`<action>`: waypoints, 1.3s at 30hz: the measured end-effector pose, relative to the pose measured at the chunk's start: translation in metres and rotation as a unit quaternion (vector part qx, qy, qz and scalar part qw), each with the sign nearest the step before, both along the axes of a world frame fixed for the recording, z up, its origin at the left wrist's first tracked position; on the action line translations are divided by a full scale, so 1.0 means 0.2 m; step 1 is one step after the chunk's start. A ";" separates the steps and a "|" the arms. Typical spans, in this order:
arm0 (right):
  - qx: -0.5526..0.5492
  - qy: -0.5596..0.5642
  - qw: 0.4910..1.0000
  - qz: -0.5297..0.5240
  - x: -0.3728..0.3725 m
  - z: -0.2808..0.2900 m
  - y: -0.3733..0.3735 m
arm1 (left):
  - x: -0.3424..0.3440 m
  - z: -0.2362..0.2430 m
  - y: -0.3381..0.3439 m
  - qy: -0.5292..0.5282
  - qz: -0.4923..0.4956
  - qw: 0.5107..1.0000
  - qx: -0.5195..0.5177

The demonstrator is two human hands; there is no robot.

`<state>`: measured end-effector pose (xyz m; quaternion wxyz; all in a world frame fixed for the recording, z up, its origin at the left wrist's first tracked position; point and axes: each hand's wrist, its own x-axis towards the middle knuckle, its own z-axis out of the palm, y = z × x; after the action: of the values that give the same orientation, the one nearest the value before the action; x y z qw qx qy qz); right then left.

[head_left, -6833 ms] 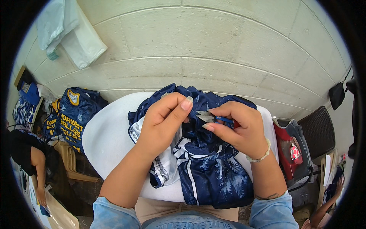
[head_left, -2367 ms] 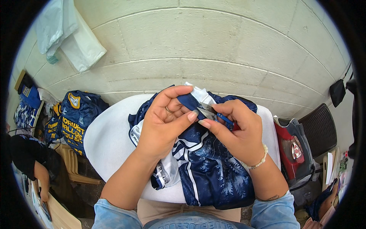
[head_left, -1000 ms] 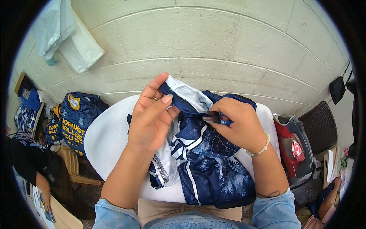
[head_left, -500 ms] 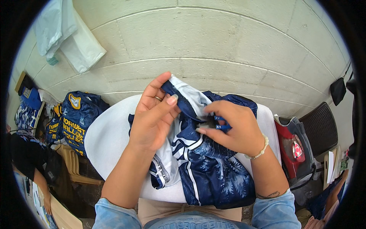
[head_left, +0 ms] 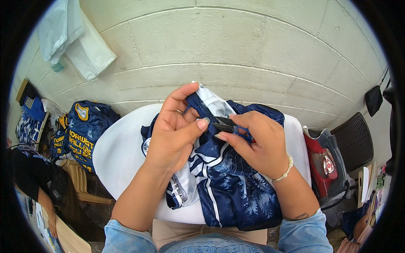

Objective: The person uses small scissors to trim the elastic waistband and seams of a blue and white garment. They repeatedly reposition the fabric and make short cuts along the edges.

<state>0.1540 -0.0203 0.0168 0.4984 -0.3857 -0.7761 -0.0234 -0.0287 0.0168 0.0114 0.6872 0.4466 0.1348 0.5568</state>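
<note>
A person's two hands work at a navy and white sports garment [head_left: 230,181] heaped on a white round worktop [head_left: 122,156] set against a pale block wall [head_left: 236,46]. The left hand [head_left: 173,133] pinches a raised fold of the cloth between thumb and fingers, lifting its white lining near the worktop's far edge; the right hand [head_left: 261,143] is closed around a small dark metal tool [head_left: 223,123], whose tip meets the fold just beside the left thumb (its handle is buried in the palm, so its exact kind cannot be told). Much of the garment lies hidden under both wrists, and its lower hem hangs over the near rim toward the person's lap. Bare white surface shows only on the left side of the worktop; the right side is nearly covered by cloth and forearm. Close to the right edge stands a red and grey appliance [head_left: 327,168], partly cut off, with a dark woven chair [head_left: 352,141] behind it. To the left, well apart, folded blue garments [head_left: 84,128] rest on a tan chair, and another person's arm [head_left: 44,198] is half lost in the dark rim.
</note>
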 end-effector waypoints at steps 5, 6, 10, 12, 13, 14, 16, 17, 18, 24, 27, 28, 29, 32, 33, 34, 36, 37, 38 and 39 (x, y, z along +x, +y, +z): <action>0.002 -0.018 1.000 0.003 0.00 0.00 0.00 | 0.00 0.01 -0.01 0.003 -0.001 1.000 -0.004; 0.004 -0.020 1.000 0.002 0.00 0.00 0.00 | 0.00 0.01 -0.01 0.003 -0.002 1.000 -0.006; 0.016 -0.005 1.000 0.002 0.00 0.00 0.00 | 0.00 0.01 -0.01 -0.001 -0.004 1.000 -0.010; 0.015 -0.008 1.000 0.002 0.00 0.00 0.01 | 0.00 0.01 -0.01 -0.002 -0.004 1.000 -0.011; 0.016 -0.009 1.000 0.002 0.01 0.00 0.01 | 0.00 0.01 -0.01 -0.002 -0.002 1.000 -0.012; 0.015 -0.012 1.000 0.001 0.01 0.00 0.01 | 0.00 0.01 -0.01 -0.002 -0.001 1.000 -0.012; 0.015 -0.015 1.000 0.000 0.01 0.00 0.00 | 0.00 0.01 -0.01 0.000 0.000 1.000 -0.013; 0.014 -0.017 1.000 -0.001 0.01 0.00 0.00 | 0.00 0.01 -0.01 0.001 0.002 1.000 -0.014; 0.013 -0.019 1.000 -0.001 0.01 0.00 0.00 | 0.00 0.01 -0.01 0.000 0.000 1.000 -0.013; 0.023 -0.035 0.999 -0.001 0.01 0.00 0.00 | 0.00 0.01 -0.01 0.001 -0.003 1.000 -0.011; 0.040 -0.043 0.998 -0.015 0.01 0.00 0.00 | 0.00 0.01 -0.01 0.003 -0.004 1.000 -0.008; 0.046 -0.047 0.998 -0.024 0.01 0.00 0.00 | 0.00 0.01 -0.01 0.003 -0.004 1.000 -0.008; 0.029 -0.037 0.999 -0.026 0.01 0.01 0.00 | 0.00 0.00 -0.01 0.000 -0.004 1.000 -0.007; -0.020 0.008 0.999 -0.033 0.02 0.02 -0.02 | 0.00 0.00 0.00 -0.003 -0.003 1.000 -0.007; -0.037 0.030 0.998 -0.030 0.02 0.03 -0.01 | 0.00 0.00 0.00 -0.003 -0.006 1.000 -0.006; -0.054 0.053 0.997 -0.027 0.02 0.03 -0.01 | -0.01 0.00 0.00 -0.004 -0.008 1.000 -0.006; -0.069 0.043 0.997 -0.008 0.02 0.03 0.00 | -0.01 0.00 0.00 -0.002 -0.007 1.000 -0.008; -0.057 0.037 0.998 0.004 0.01 0.02 0.00 | -0.01 0.00 0.00 0.000 -0.003 1.000 -0.010; -0.046 0.032 0.998 0.015 0.01 0.02 0.01 | -0.01 0.00 0.00 0.003 0.002 1.000 -0.013; -0.040 0.016 0.999 0.012 0.01 0.02 0.01 | -0.01 0.00 0.00 0.003 0.001 1.000 -0.011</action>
<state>0.1559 -0.0187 0.0201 0.4950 -0.3961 -0.7731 0.0196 -0.0299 0.0173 0.0112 0.6910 0.4405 0.1434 0.5549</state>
